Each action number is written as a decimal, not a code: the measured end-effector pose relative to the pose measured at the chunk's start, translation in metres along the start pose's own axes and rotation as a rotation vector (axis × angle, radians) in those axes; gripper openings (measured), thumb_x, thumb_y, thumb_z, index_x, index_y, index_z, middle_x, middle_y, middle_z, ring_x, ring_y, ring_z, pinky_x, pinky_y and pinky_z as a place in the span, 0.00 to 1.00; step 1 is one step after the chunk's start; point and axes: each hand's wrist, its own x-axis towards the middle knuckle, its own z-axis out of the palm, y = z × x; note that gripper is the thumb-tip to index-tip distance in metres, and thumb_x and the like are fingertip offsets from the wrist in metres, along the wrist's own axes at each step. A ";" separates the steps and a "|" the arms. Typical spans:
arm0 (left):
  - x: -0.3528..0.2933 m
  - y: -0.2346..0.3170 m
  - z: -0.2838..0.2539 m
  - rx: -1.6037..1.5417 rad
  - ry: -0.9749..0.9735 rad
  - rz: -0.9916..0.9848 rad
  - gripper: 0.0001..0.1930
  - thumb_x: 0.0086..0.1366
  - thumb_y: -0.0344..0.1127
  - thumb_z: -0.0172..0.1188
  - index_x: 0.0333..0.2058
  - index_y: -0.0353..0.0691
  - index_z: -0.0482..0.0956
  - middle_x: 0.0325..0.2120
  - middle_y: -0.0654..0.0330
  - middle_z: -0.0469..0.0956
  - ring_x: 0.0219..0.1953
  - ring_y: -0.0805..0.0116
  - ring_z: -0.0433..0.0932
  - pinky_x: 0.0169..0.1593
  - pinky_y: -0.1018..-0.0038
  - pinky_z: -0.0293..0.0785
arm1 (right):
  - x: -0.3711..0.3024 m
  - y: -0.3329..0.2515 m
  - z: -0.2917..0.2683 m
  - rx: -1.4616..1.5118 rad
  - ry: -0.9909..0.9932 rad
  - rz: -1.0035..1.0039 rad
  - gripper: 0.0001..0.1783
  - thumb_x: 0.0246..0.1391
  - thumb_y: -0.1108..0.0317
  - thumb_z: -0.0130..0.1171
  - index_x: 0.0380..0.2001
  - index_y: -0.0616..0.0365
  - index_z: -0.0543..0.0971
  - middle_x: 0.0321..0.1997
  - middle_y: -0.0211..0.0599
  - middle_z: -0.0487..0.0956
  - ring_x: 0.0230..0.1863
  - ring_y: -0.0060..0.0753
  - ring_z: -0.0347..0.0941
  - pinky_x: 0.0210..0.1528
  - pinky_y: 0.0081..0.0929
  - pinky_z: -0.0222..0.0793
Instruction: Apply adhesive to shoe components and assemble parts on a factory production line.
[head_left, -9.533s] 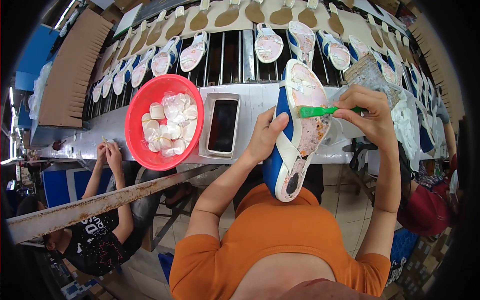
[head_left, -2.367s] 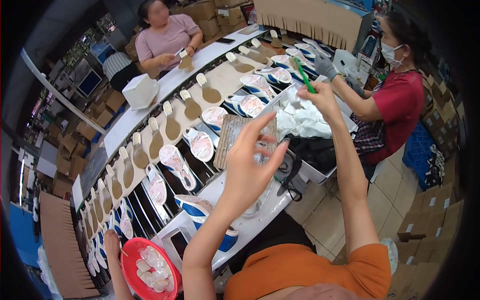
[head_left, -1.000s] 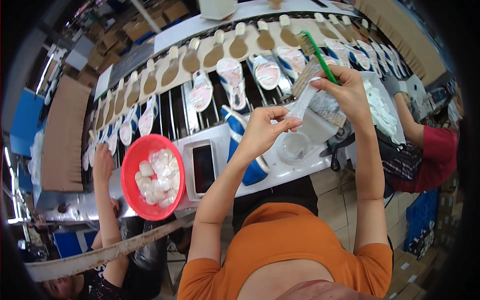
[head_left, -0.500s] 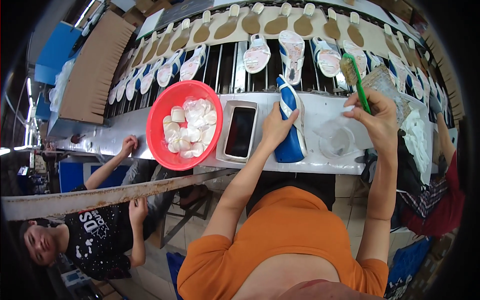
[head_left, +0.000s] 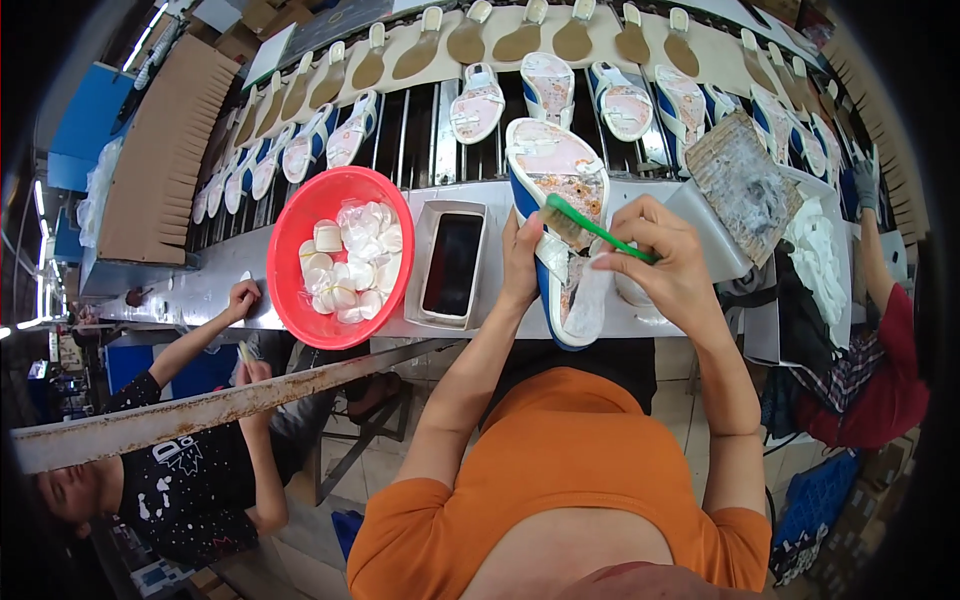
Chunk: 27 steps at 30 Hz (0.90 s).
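In my left hand (head_left: 522, 262) is a blue-and-white shoe on its last (head_left: 562, 165), gripped by the side with its pale, stained underside turned up. My right hand (head_left: 665, 255) is closed round a green-handled brush (head_left: 600, 232), whose tan bristles rest against the middle of that underside. A thin whitish piece (head_left: 588, 300) lies over the heel end, just below my right fingertips; whether they pinch it I cannot tell. Behind my right hand a clear round cup (head_left: 632, 290) is partly hidden.
A red basin (head_left: 285, 285) of white pads (head_left: 340, 262) and a white tray (head_left: 437, 321) of dark liquid stand left. Shoes (head_left: 478, 105) and tan soles (head_left: 575, 42) line the rollers beyond. A fuzzy block (head_left: 745, 190) stands right. Co-workers' hands (head_left: 243, 298) show at both sides.
The shoe has been turned from its side to underside up and raised toward the rollers. My right hand has brought the brush down and left onto it. My view has shifted slightly.
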 end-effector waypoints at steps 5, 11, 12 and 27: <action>-0.006 0.002 0.002 -0.064 -0.018 -0.047 0.29 0.64 0.47 0.50 0.56 0.31 0.63 0.49 0.52 0.72 0.48 0.67 0.73 0.52 0.72 0.69 | 0.008 0.002 0.005 -0.072 0.098 -0.124 0.11 0.41 0.72 0.69 0.28 0.64 0.78 0.32 0.35 0.73 0.32 0.33 0.72 0.32 0.28 0.67; -0.010 0.011 0.012 -0.086 -0.072 -0.064 0.32 0.62 0.51 0.50 0.57 0.31 0.62 0.48 0.52 0.72 0.46 0.65 0.75 0.50 0.71 0.71 | 0.019 0.005 0.011 -0.322 0.201 -0.175 0.13 0.40 0.69 0.70 0.29 0.61 0.79 0.36 0.34 0.74 0.30 0.34 0.73 0.30 0.29 0.67; -0.010 0.013 0.013 -0.083 -0.071 -0.065 0.32 0.62 0.51 0.50 0.57 0.31 0.62 0.48 0.52 0.72 0.46 0.65 0.75 0.50 0.71 0.71 | 0.020 0.001 0.010 -0.318 0.201 -0.174 0.13 0.40 0.69 0.70 0.29 0.61 0.79 0.36 0.34 0.74 0.30 0.34 0.73 0.30 0.29 0.67; -0.005 0.007 -0.021 -0.118 0.095 -0.068 0.38 0.62 0.59 0.49 0.59 0.32 0.62 0.50 0.50 0.72 0.48 0.61 0.76 0.52 0.66 0.72 | -0.033 -0.004 -0.026 -0.229 -0.249 -0.176 0.07 0.45 0.67 0.65 0.29 0.55 0.81 0.25 0.34 0.73 0.28 0.38 0.73 0.28 0.32 0.67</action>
